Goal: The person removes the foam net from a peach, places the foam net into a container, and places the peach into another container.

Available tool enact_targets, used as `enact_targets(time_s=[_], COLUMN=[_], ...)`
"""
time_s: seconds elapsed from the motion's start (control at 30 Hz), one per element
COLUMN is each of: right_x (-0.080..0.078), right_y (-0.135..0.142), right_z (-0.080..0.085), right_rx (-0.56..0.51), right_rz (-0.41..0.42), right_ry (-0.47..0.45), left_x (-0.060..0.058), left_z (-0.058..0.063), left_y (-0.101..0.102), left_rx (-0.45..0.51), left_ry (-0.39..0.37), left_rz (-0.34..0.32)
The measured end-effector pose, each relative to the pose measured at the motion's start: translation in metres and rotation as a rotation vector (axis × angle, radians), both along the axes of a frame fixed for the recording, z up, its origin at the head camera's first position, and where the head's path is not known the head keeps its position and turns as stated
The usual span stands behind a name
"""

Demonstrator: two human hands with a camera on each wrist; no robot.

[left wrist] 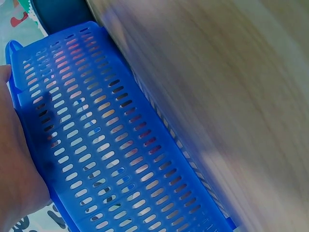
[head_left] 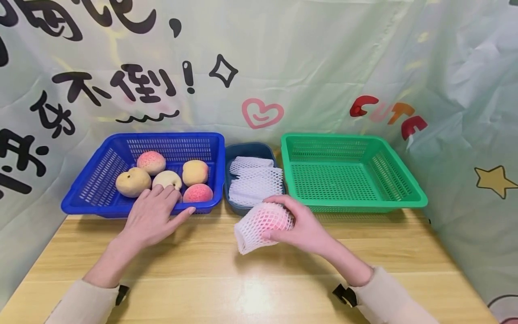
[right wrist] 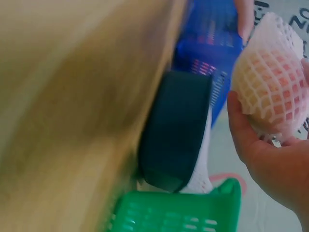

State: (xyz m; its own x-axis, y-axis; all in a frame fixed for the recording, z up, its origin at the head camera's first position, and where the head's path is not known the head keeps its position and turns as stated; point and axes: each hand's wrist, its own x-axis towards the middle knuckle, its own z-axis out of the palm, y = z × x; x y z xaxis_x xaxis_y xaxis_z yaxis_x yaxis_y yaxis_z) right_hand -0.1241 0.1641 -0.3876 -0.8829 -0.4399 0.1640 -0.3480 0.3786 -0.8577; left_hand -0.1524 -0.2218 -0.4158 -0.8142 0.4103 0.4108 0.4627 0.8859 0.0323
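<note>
My right hand (head_left: 303, 227) holds a pink peach (head_left: 272, 219) wrapped in a white foam net (head_left: 248, 236), above the table's middle. Up close in the right wrist view, the net (right wrist: 273, 34) extends past the peach (right wrist: 270, 87), with fingers and thumb around the fruit. My left hand (head_left: 153, 213) reaches over the front rim of the blue basket (head_left: 97, 209), thumb stretched out. Its fingertips are at a pale peach (head_left: 166, 179); whether they press on it cannot be seen. Around that peach lie a yellowish peach (head_left: 132, 182), pink ones and another yellow one (head_left: 195, 173).
Between the baskets stands a dark teal bin (head_left: 234, 155) holding several white foam nets (head_left: 255, 186). A green basket (head_left: 354, 203) is on the right. All stand on a wooden table (head_left: 210, 279) against a printed cloth (head_left: 323, 67).
</note>
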Motion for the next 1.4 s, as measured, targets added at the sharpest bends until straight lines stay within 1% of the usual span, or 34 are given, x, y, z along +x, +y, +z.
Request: enact_targets(time_s=[0.2,0.33,0.5,0.67,1.07,1.27,1.4], right_x=[0.001,-0.001,-0.005,-0.008,-0.006,-0.006,-0.007], right_y=[-0.008,-0.012,-0.014,-0.013,-0.005,-0.002,0.0], right_z=[-0.015,-0.02,-0.026,-0.028,-0.023,-0.02,-0.018], right_rx=[0.195,0.258,0.318,0.349,0.409,0.449,0.453], right_rz=[0.118,0.149,0.132,0.117,0.116,0.088,0.089], right_ry=[-0.051,-0.069,-0.048,-0.041,-0.017,-0.018,-0.008], left_x=[0.0,0.001,0.002,0.002,0.001,0.001,0.001], left_z=[0.0,0.0,0.001,0.001,0.001,0.001,0.001], left_y=[0.0,0.0,0.001,0.001,0.001,0.001,0.001], left_rx=[-0.009,-0.01,-0.002,-0.001,-0.001,-0.004,-0.005], left_ry=[-0.016,-0.022,-0.031,-0.037,-0.032,-0.041,-0.036], left_rz=[0.008,0.012,0.016,0.016,0.013,0.016,0.018])
